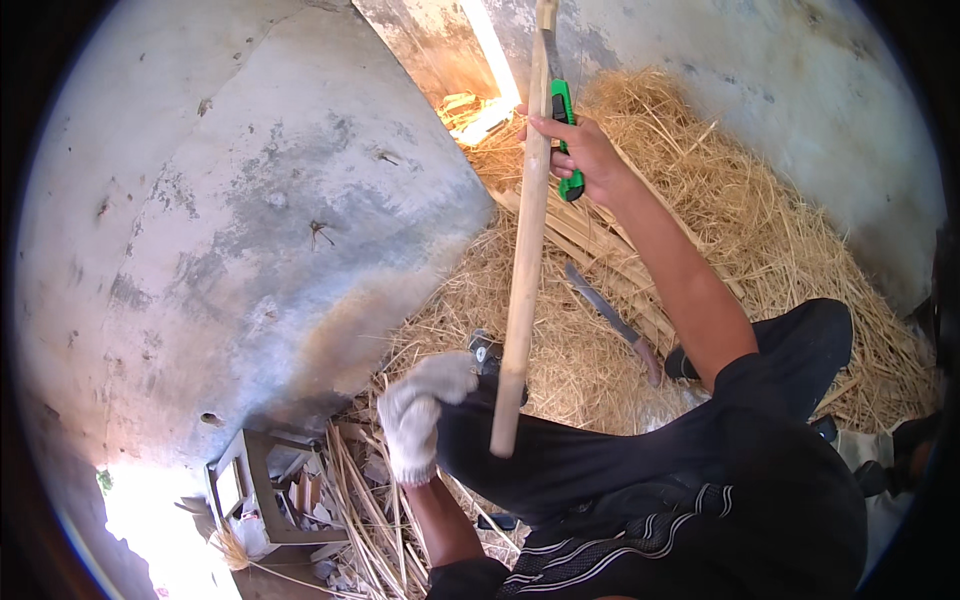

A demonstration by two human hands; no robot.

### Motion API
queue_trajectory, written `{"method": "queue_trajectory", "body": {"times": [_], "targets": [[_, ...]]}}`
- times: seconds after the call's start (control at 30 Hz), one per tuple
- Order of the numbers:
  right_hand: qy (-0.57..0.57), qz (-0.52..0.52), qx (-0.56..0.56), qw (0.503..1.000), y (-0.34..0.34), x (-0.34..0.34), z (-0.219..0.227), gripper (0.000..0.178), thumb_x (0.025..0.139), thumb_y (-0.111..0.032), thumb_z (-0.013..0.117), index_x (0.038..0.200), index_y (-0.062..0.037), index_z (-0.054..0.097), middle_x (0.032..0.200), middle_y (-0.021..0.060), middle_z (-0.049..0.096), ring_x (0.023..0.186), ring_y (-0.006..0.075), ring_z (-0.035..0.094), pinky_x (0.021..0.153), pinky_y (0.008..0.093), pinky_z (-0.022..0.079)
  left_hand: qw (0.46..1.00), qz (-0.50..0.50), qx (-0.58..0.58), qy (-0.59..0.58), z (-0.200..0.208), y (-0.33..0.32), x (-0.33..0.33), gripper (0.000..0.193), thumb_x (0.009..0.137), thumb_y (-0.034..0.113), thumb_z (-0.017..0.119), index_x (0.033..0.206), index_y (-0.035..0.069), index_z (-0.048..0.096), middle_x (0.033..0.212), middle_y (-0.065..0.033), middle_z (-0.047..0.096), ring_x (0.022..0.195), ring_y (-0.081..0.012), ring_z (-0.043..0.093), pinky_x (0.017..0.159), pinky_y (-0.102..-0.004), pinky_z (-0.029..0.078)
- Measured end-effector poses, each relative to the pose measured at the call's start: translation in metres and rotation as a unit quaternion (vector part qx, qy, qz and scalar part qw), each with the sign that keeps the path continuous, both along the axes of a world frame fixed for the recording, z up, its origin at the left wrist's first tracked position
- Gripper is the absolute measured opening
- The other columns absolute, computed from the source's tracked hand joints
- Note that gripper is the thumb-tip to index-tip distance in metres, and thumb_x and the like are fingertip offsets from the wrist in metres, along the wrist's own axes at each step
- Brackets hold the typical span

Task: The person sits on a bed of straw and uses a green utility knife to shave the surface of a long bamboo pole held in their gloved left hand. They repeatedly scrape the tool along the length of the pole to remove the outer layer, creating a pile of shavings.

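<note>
The pale wooden pole slants down in front of the seated person, its upper end running out of sight at the top and its lower end over the dark trouser leg — whether it touches the cloth I can't tell. High on it, the bare right hand has its fingers closed around pole and green utility knife together, thumb across the wood. The knife's blade points up alongside the pole.

The left hand, in a pale knitted glove, hangs apart from the pole's lower end, fingers loosely curled; I see nothing in them. To my mind, steadying the pole there with the gloved hand would serve well, with the blade laid shallow and stroked away from the leg and that bare thumb clear of the edge.

Beyond, a long-bladed knife with a wooden handle lies on the straw — best left well out of the knees' way. Thin strips lie beside a wooden frame at lower left, under the stained wall.
</note>
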State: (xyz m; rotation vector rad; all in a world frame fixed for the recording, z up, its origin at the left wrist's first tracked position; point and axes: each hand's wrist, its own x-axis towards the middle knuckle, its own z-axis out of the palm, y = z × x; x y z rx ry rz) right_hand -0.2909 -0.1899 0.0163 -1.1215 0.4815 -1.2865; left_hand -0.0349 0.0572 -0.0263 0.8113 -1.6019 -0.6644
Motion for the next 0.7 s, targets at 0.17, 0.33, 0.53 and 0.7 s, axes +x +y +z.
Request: {"method": "queue_trajectory", "body": {"times": [0.17,0.33,0.53,0.7], "targets": [[0.071,0.067,-0.070,0.993,0.013,0.008,0.015,0.041,0.098,-0.027,0.055,0.133,-0.0071,0.053,0.097,0.0016,0.065,0.044,0.0003,0.033,0.040,0.0165,0.032,0.983,0.166,0.053,0.053,0.037,-0.040,0.006,0.032,0.088,0.025,0.060,0.103,-0.003,0.066,0.100,-0.0143,0.068,0.085,-0.0201,0.065,0.079,-0.0342,0.052],[0.006,-0.004,-0.125,0.992,-0.001,0.010,0.056,0.038,0.098,-0.026,0.054,0.128,-0.0024,0.055,0.091,0.0039,0.064,0.043,0.0015,0.033,0.041,0.0181,0.031,0.982,0.182,-0.042,0.023,0.133,-0.086,-0.005,0.045,0.096,0.026,0.055,0.127,-0.007,0.053,0.107,-0.0177,0.066,0.084,-0.0201,0.066,0.076,-0.0340,0.054],[0.081,-0.050,-0.160,0.983,-0.003,0.020,0.073,0.037,0.096,-0.029,0.056,0.126,-0.0074,0.059,0.085,-0.0001,0.064,0.045,0.0019,0.034,0.042,0.0167,0.031,0.969,0.221,-0.111,-0.009,0.189,-0.097,-0.019,0.043,0.095,0.020,0.057,0.129,-0.006,0.052,0.108,-0.0171,0.065,0.088,-0.0190,0.065,0.074,-0.0299,0.054],[0.199,0.075,-0.166,0.963,0.032,0.041,-0.006,0.038,0.097,-0.033,0.052,0.126,-0.0100,0.060,0.085,0.0001,0.064,0.069,0.0100,0.056,0.067,0.0263,0.047,0.985,0.159,-0.062,0.017,0.177,-0.139,-0.022,0.054,0.095,0.032,0.058,0.134,-0.004,0.048,0.118,-0.0206,0.061,0.097,-0.0241,0.063,0.080,-0.0336,0.054]]}}
